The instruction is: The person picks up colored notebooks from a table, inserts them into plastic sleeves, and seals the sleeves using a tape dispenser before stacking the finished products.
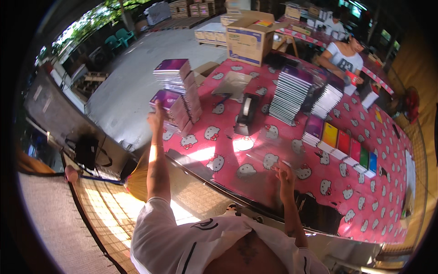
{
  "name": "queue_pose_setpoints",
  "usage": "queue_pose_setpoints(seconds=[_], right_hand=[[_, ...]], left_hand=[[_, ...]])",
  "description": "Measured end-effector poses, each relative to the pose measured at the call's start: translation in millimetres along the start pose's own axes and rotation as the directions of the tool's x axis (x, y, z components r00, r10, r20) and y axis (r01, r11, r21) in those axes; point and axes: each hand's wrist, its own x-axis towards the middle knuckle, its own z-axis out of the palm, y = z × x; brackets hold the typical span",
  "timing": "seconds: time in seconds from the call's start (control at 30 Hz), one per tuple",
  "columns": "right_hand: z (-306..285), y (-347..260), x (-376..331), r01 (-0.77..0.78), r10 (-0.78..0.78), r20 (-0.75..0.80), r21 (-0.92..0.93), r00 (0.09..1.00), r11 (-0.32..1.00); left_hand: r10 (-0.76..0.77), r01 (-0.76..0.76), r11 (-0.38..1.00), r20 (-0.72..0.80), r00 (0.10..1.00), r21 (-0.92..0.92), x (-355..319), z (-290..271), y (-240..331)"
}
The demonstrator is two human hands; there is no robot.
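At the left edge of the table my left hand (156, 119) grips the near stack of purple spiral notebooks (169, 101), a digit showing on top cover. A taller stack of purple notebooks (175, 68) rises right behind it. My right hand (284, 174) hovers near the front edge, its fingers bent and apart, slightly blurred. Beside it a faint sheen of clear plastic (261, 160) shows on the pink patterned tablecloth (246, 182); whether the fingers touch it I cannot tell. A black tape dispenser (247, 114) stands between my hands, farther back.
Tall notebook stacks (289, 95) stand beyond the dispenser, with a row of colourful notebooks (343, 144) to the right. A clear packet (232, 85) lies at the back left. Behind it is a large carton (246, 43). Across the table a co-worker (345, 57) handles a red item.
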Motion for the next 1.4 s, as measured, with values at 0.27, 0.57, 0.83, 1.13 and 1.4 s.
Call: queue_pose_setpoints(seconds=[0.27, 0.57, 0.83, 1.13, 1.4], right_hand=[[-223, 7, -2, -0.014, -0.414, -0.416, -0.719, 0.81, 0.695], [-522, 7, 22, -0.445, -0.463, -0.48, -0.875, 0.745, 0.192], [-561, -13, 5, -0.279, -0.523, -0.4, -0.913, 0.753, 0.298], [-504, 40, -76, 0.328, -0.397, -0.094, -0.413, 0.913, 0.85], [-451, -10, 51, 0.236, -0.654, -0.026, -0.921, 0.756, 0.31]], left_hand=[[0.86, -0.817, 0.444, -0.081, 0.504, -0.368, -314, 120, 90], [0.867, -0.678, -0.159, 0.227, -0.443, -0.718, -749, 319, 160], [0.839, -0.814, -0.343, 0.237, -0.49, -0.469, -829, 423, 195], [0.946, -0.654, -0.15, 0.085, -0.312, -0.741, -774, 250, 157], [0.901, -0.779, -0.036, 0.316, -0.297, -0.626, -748, 276, 98]])
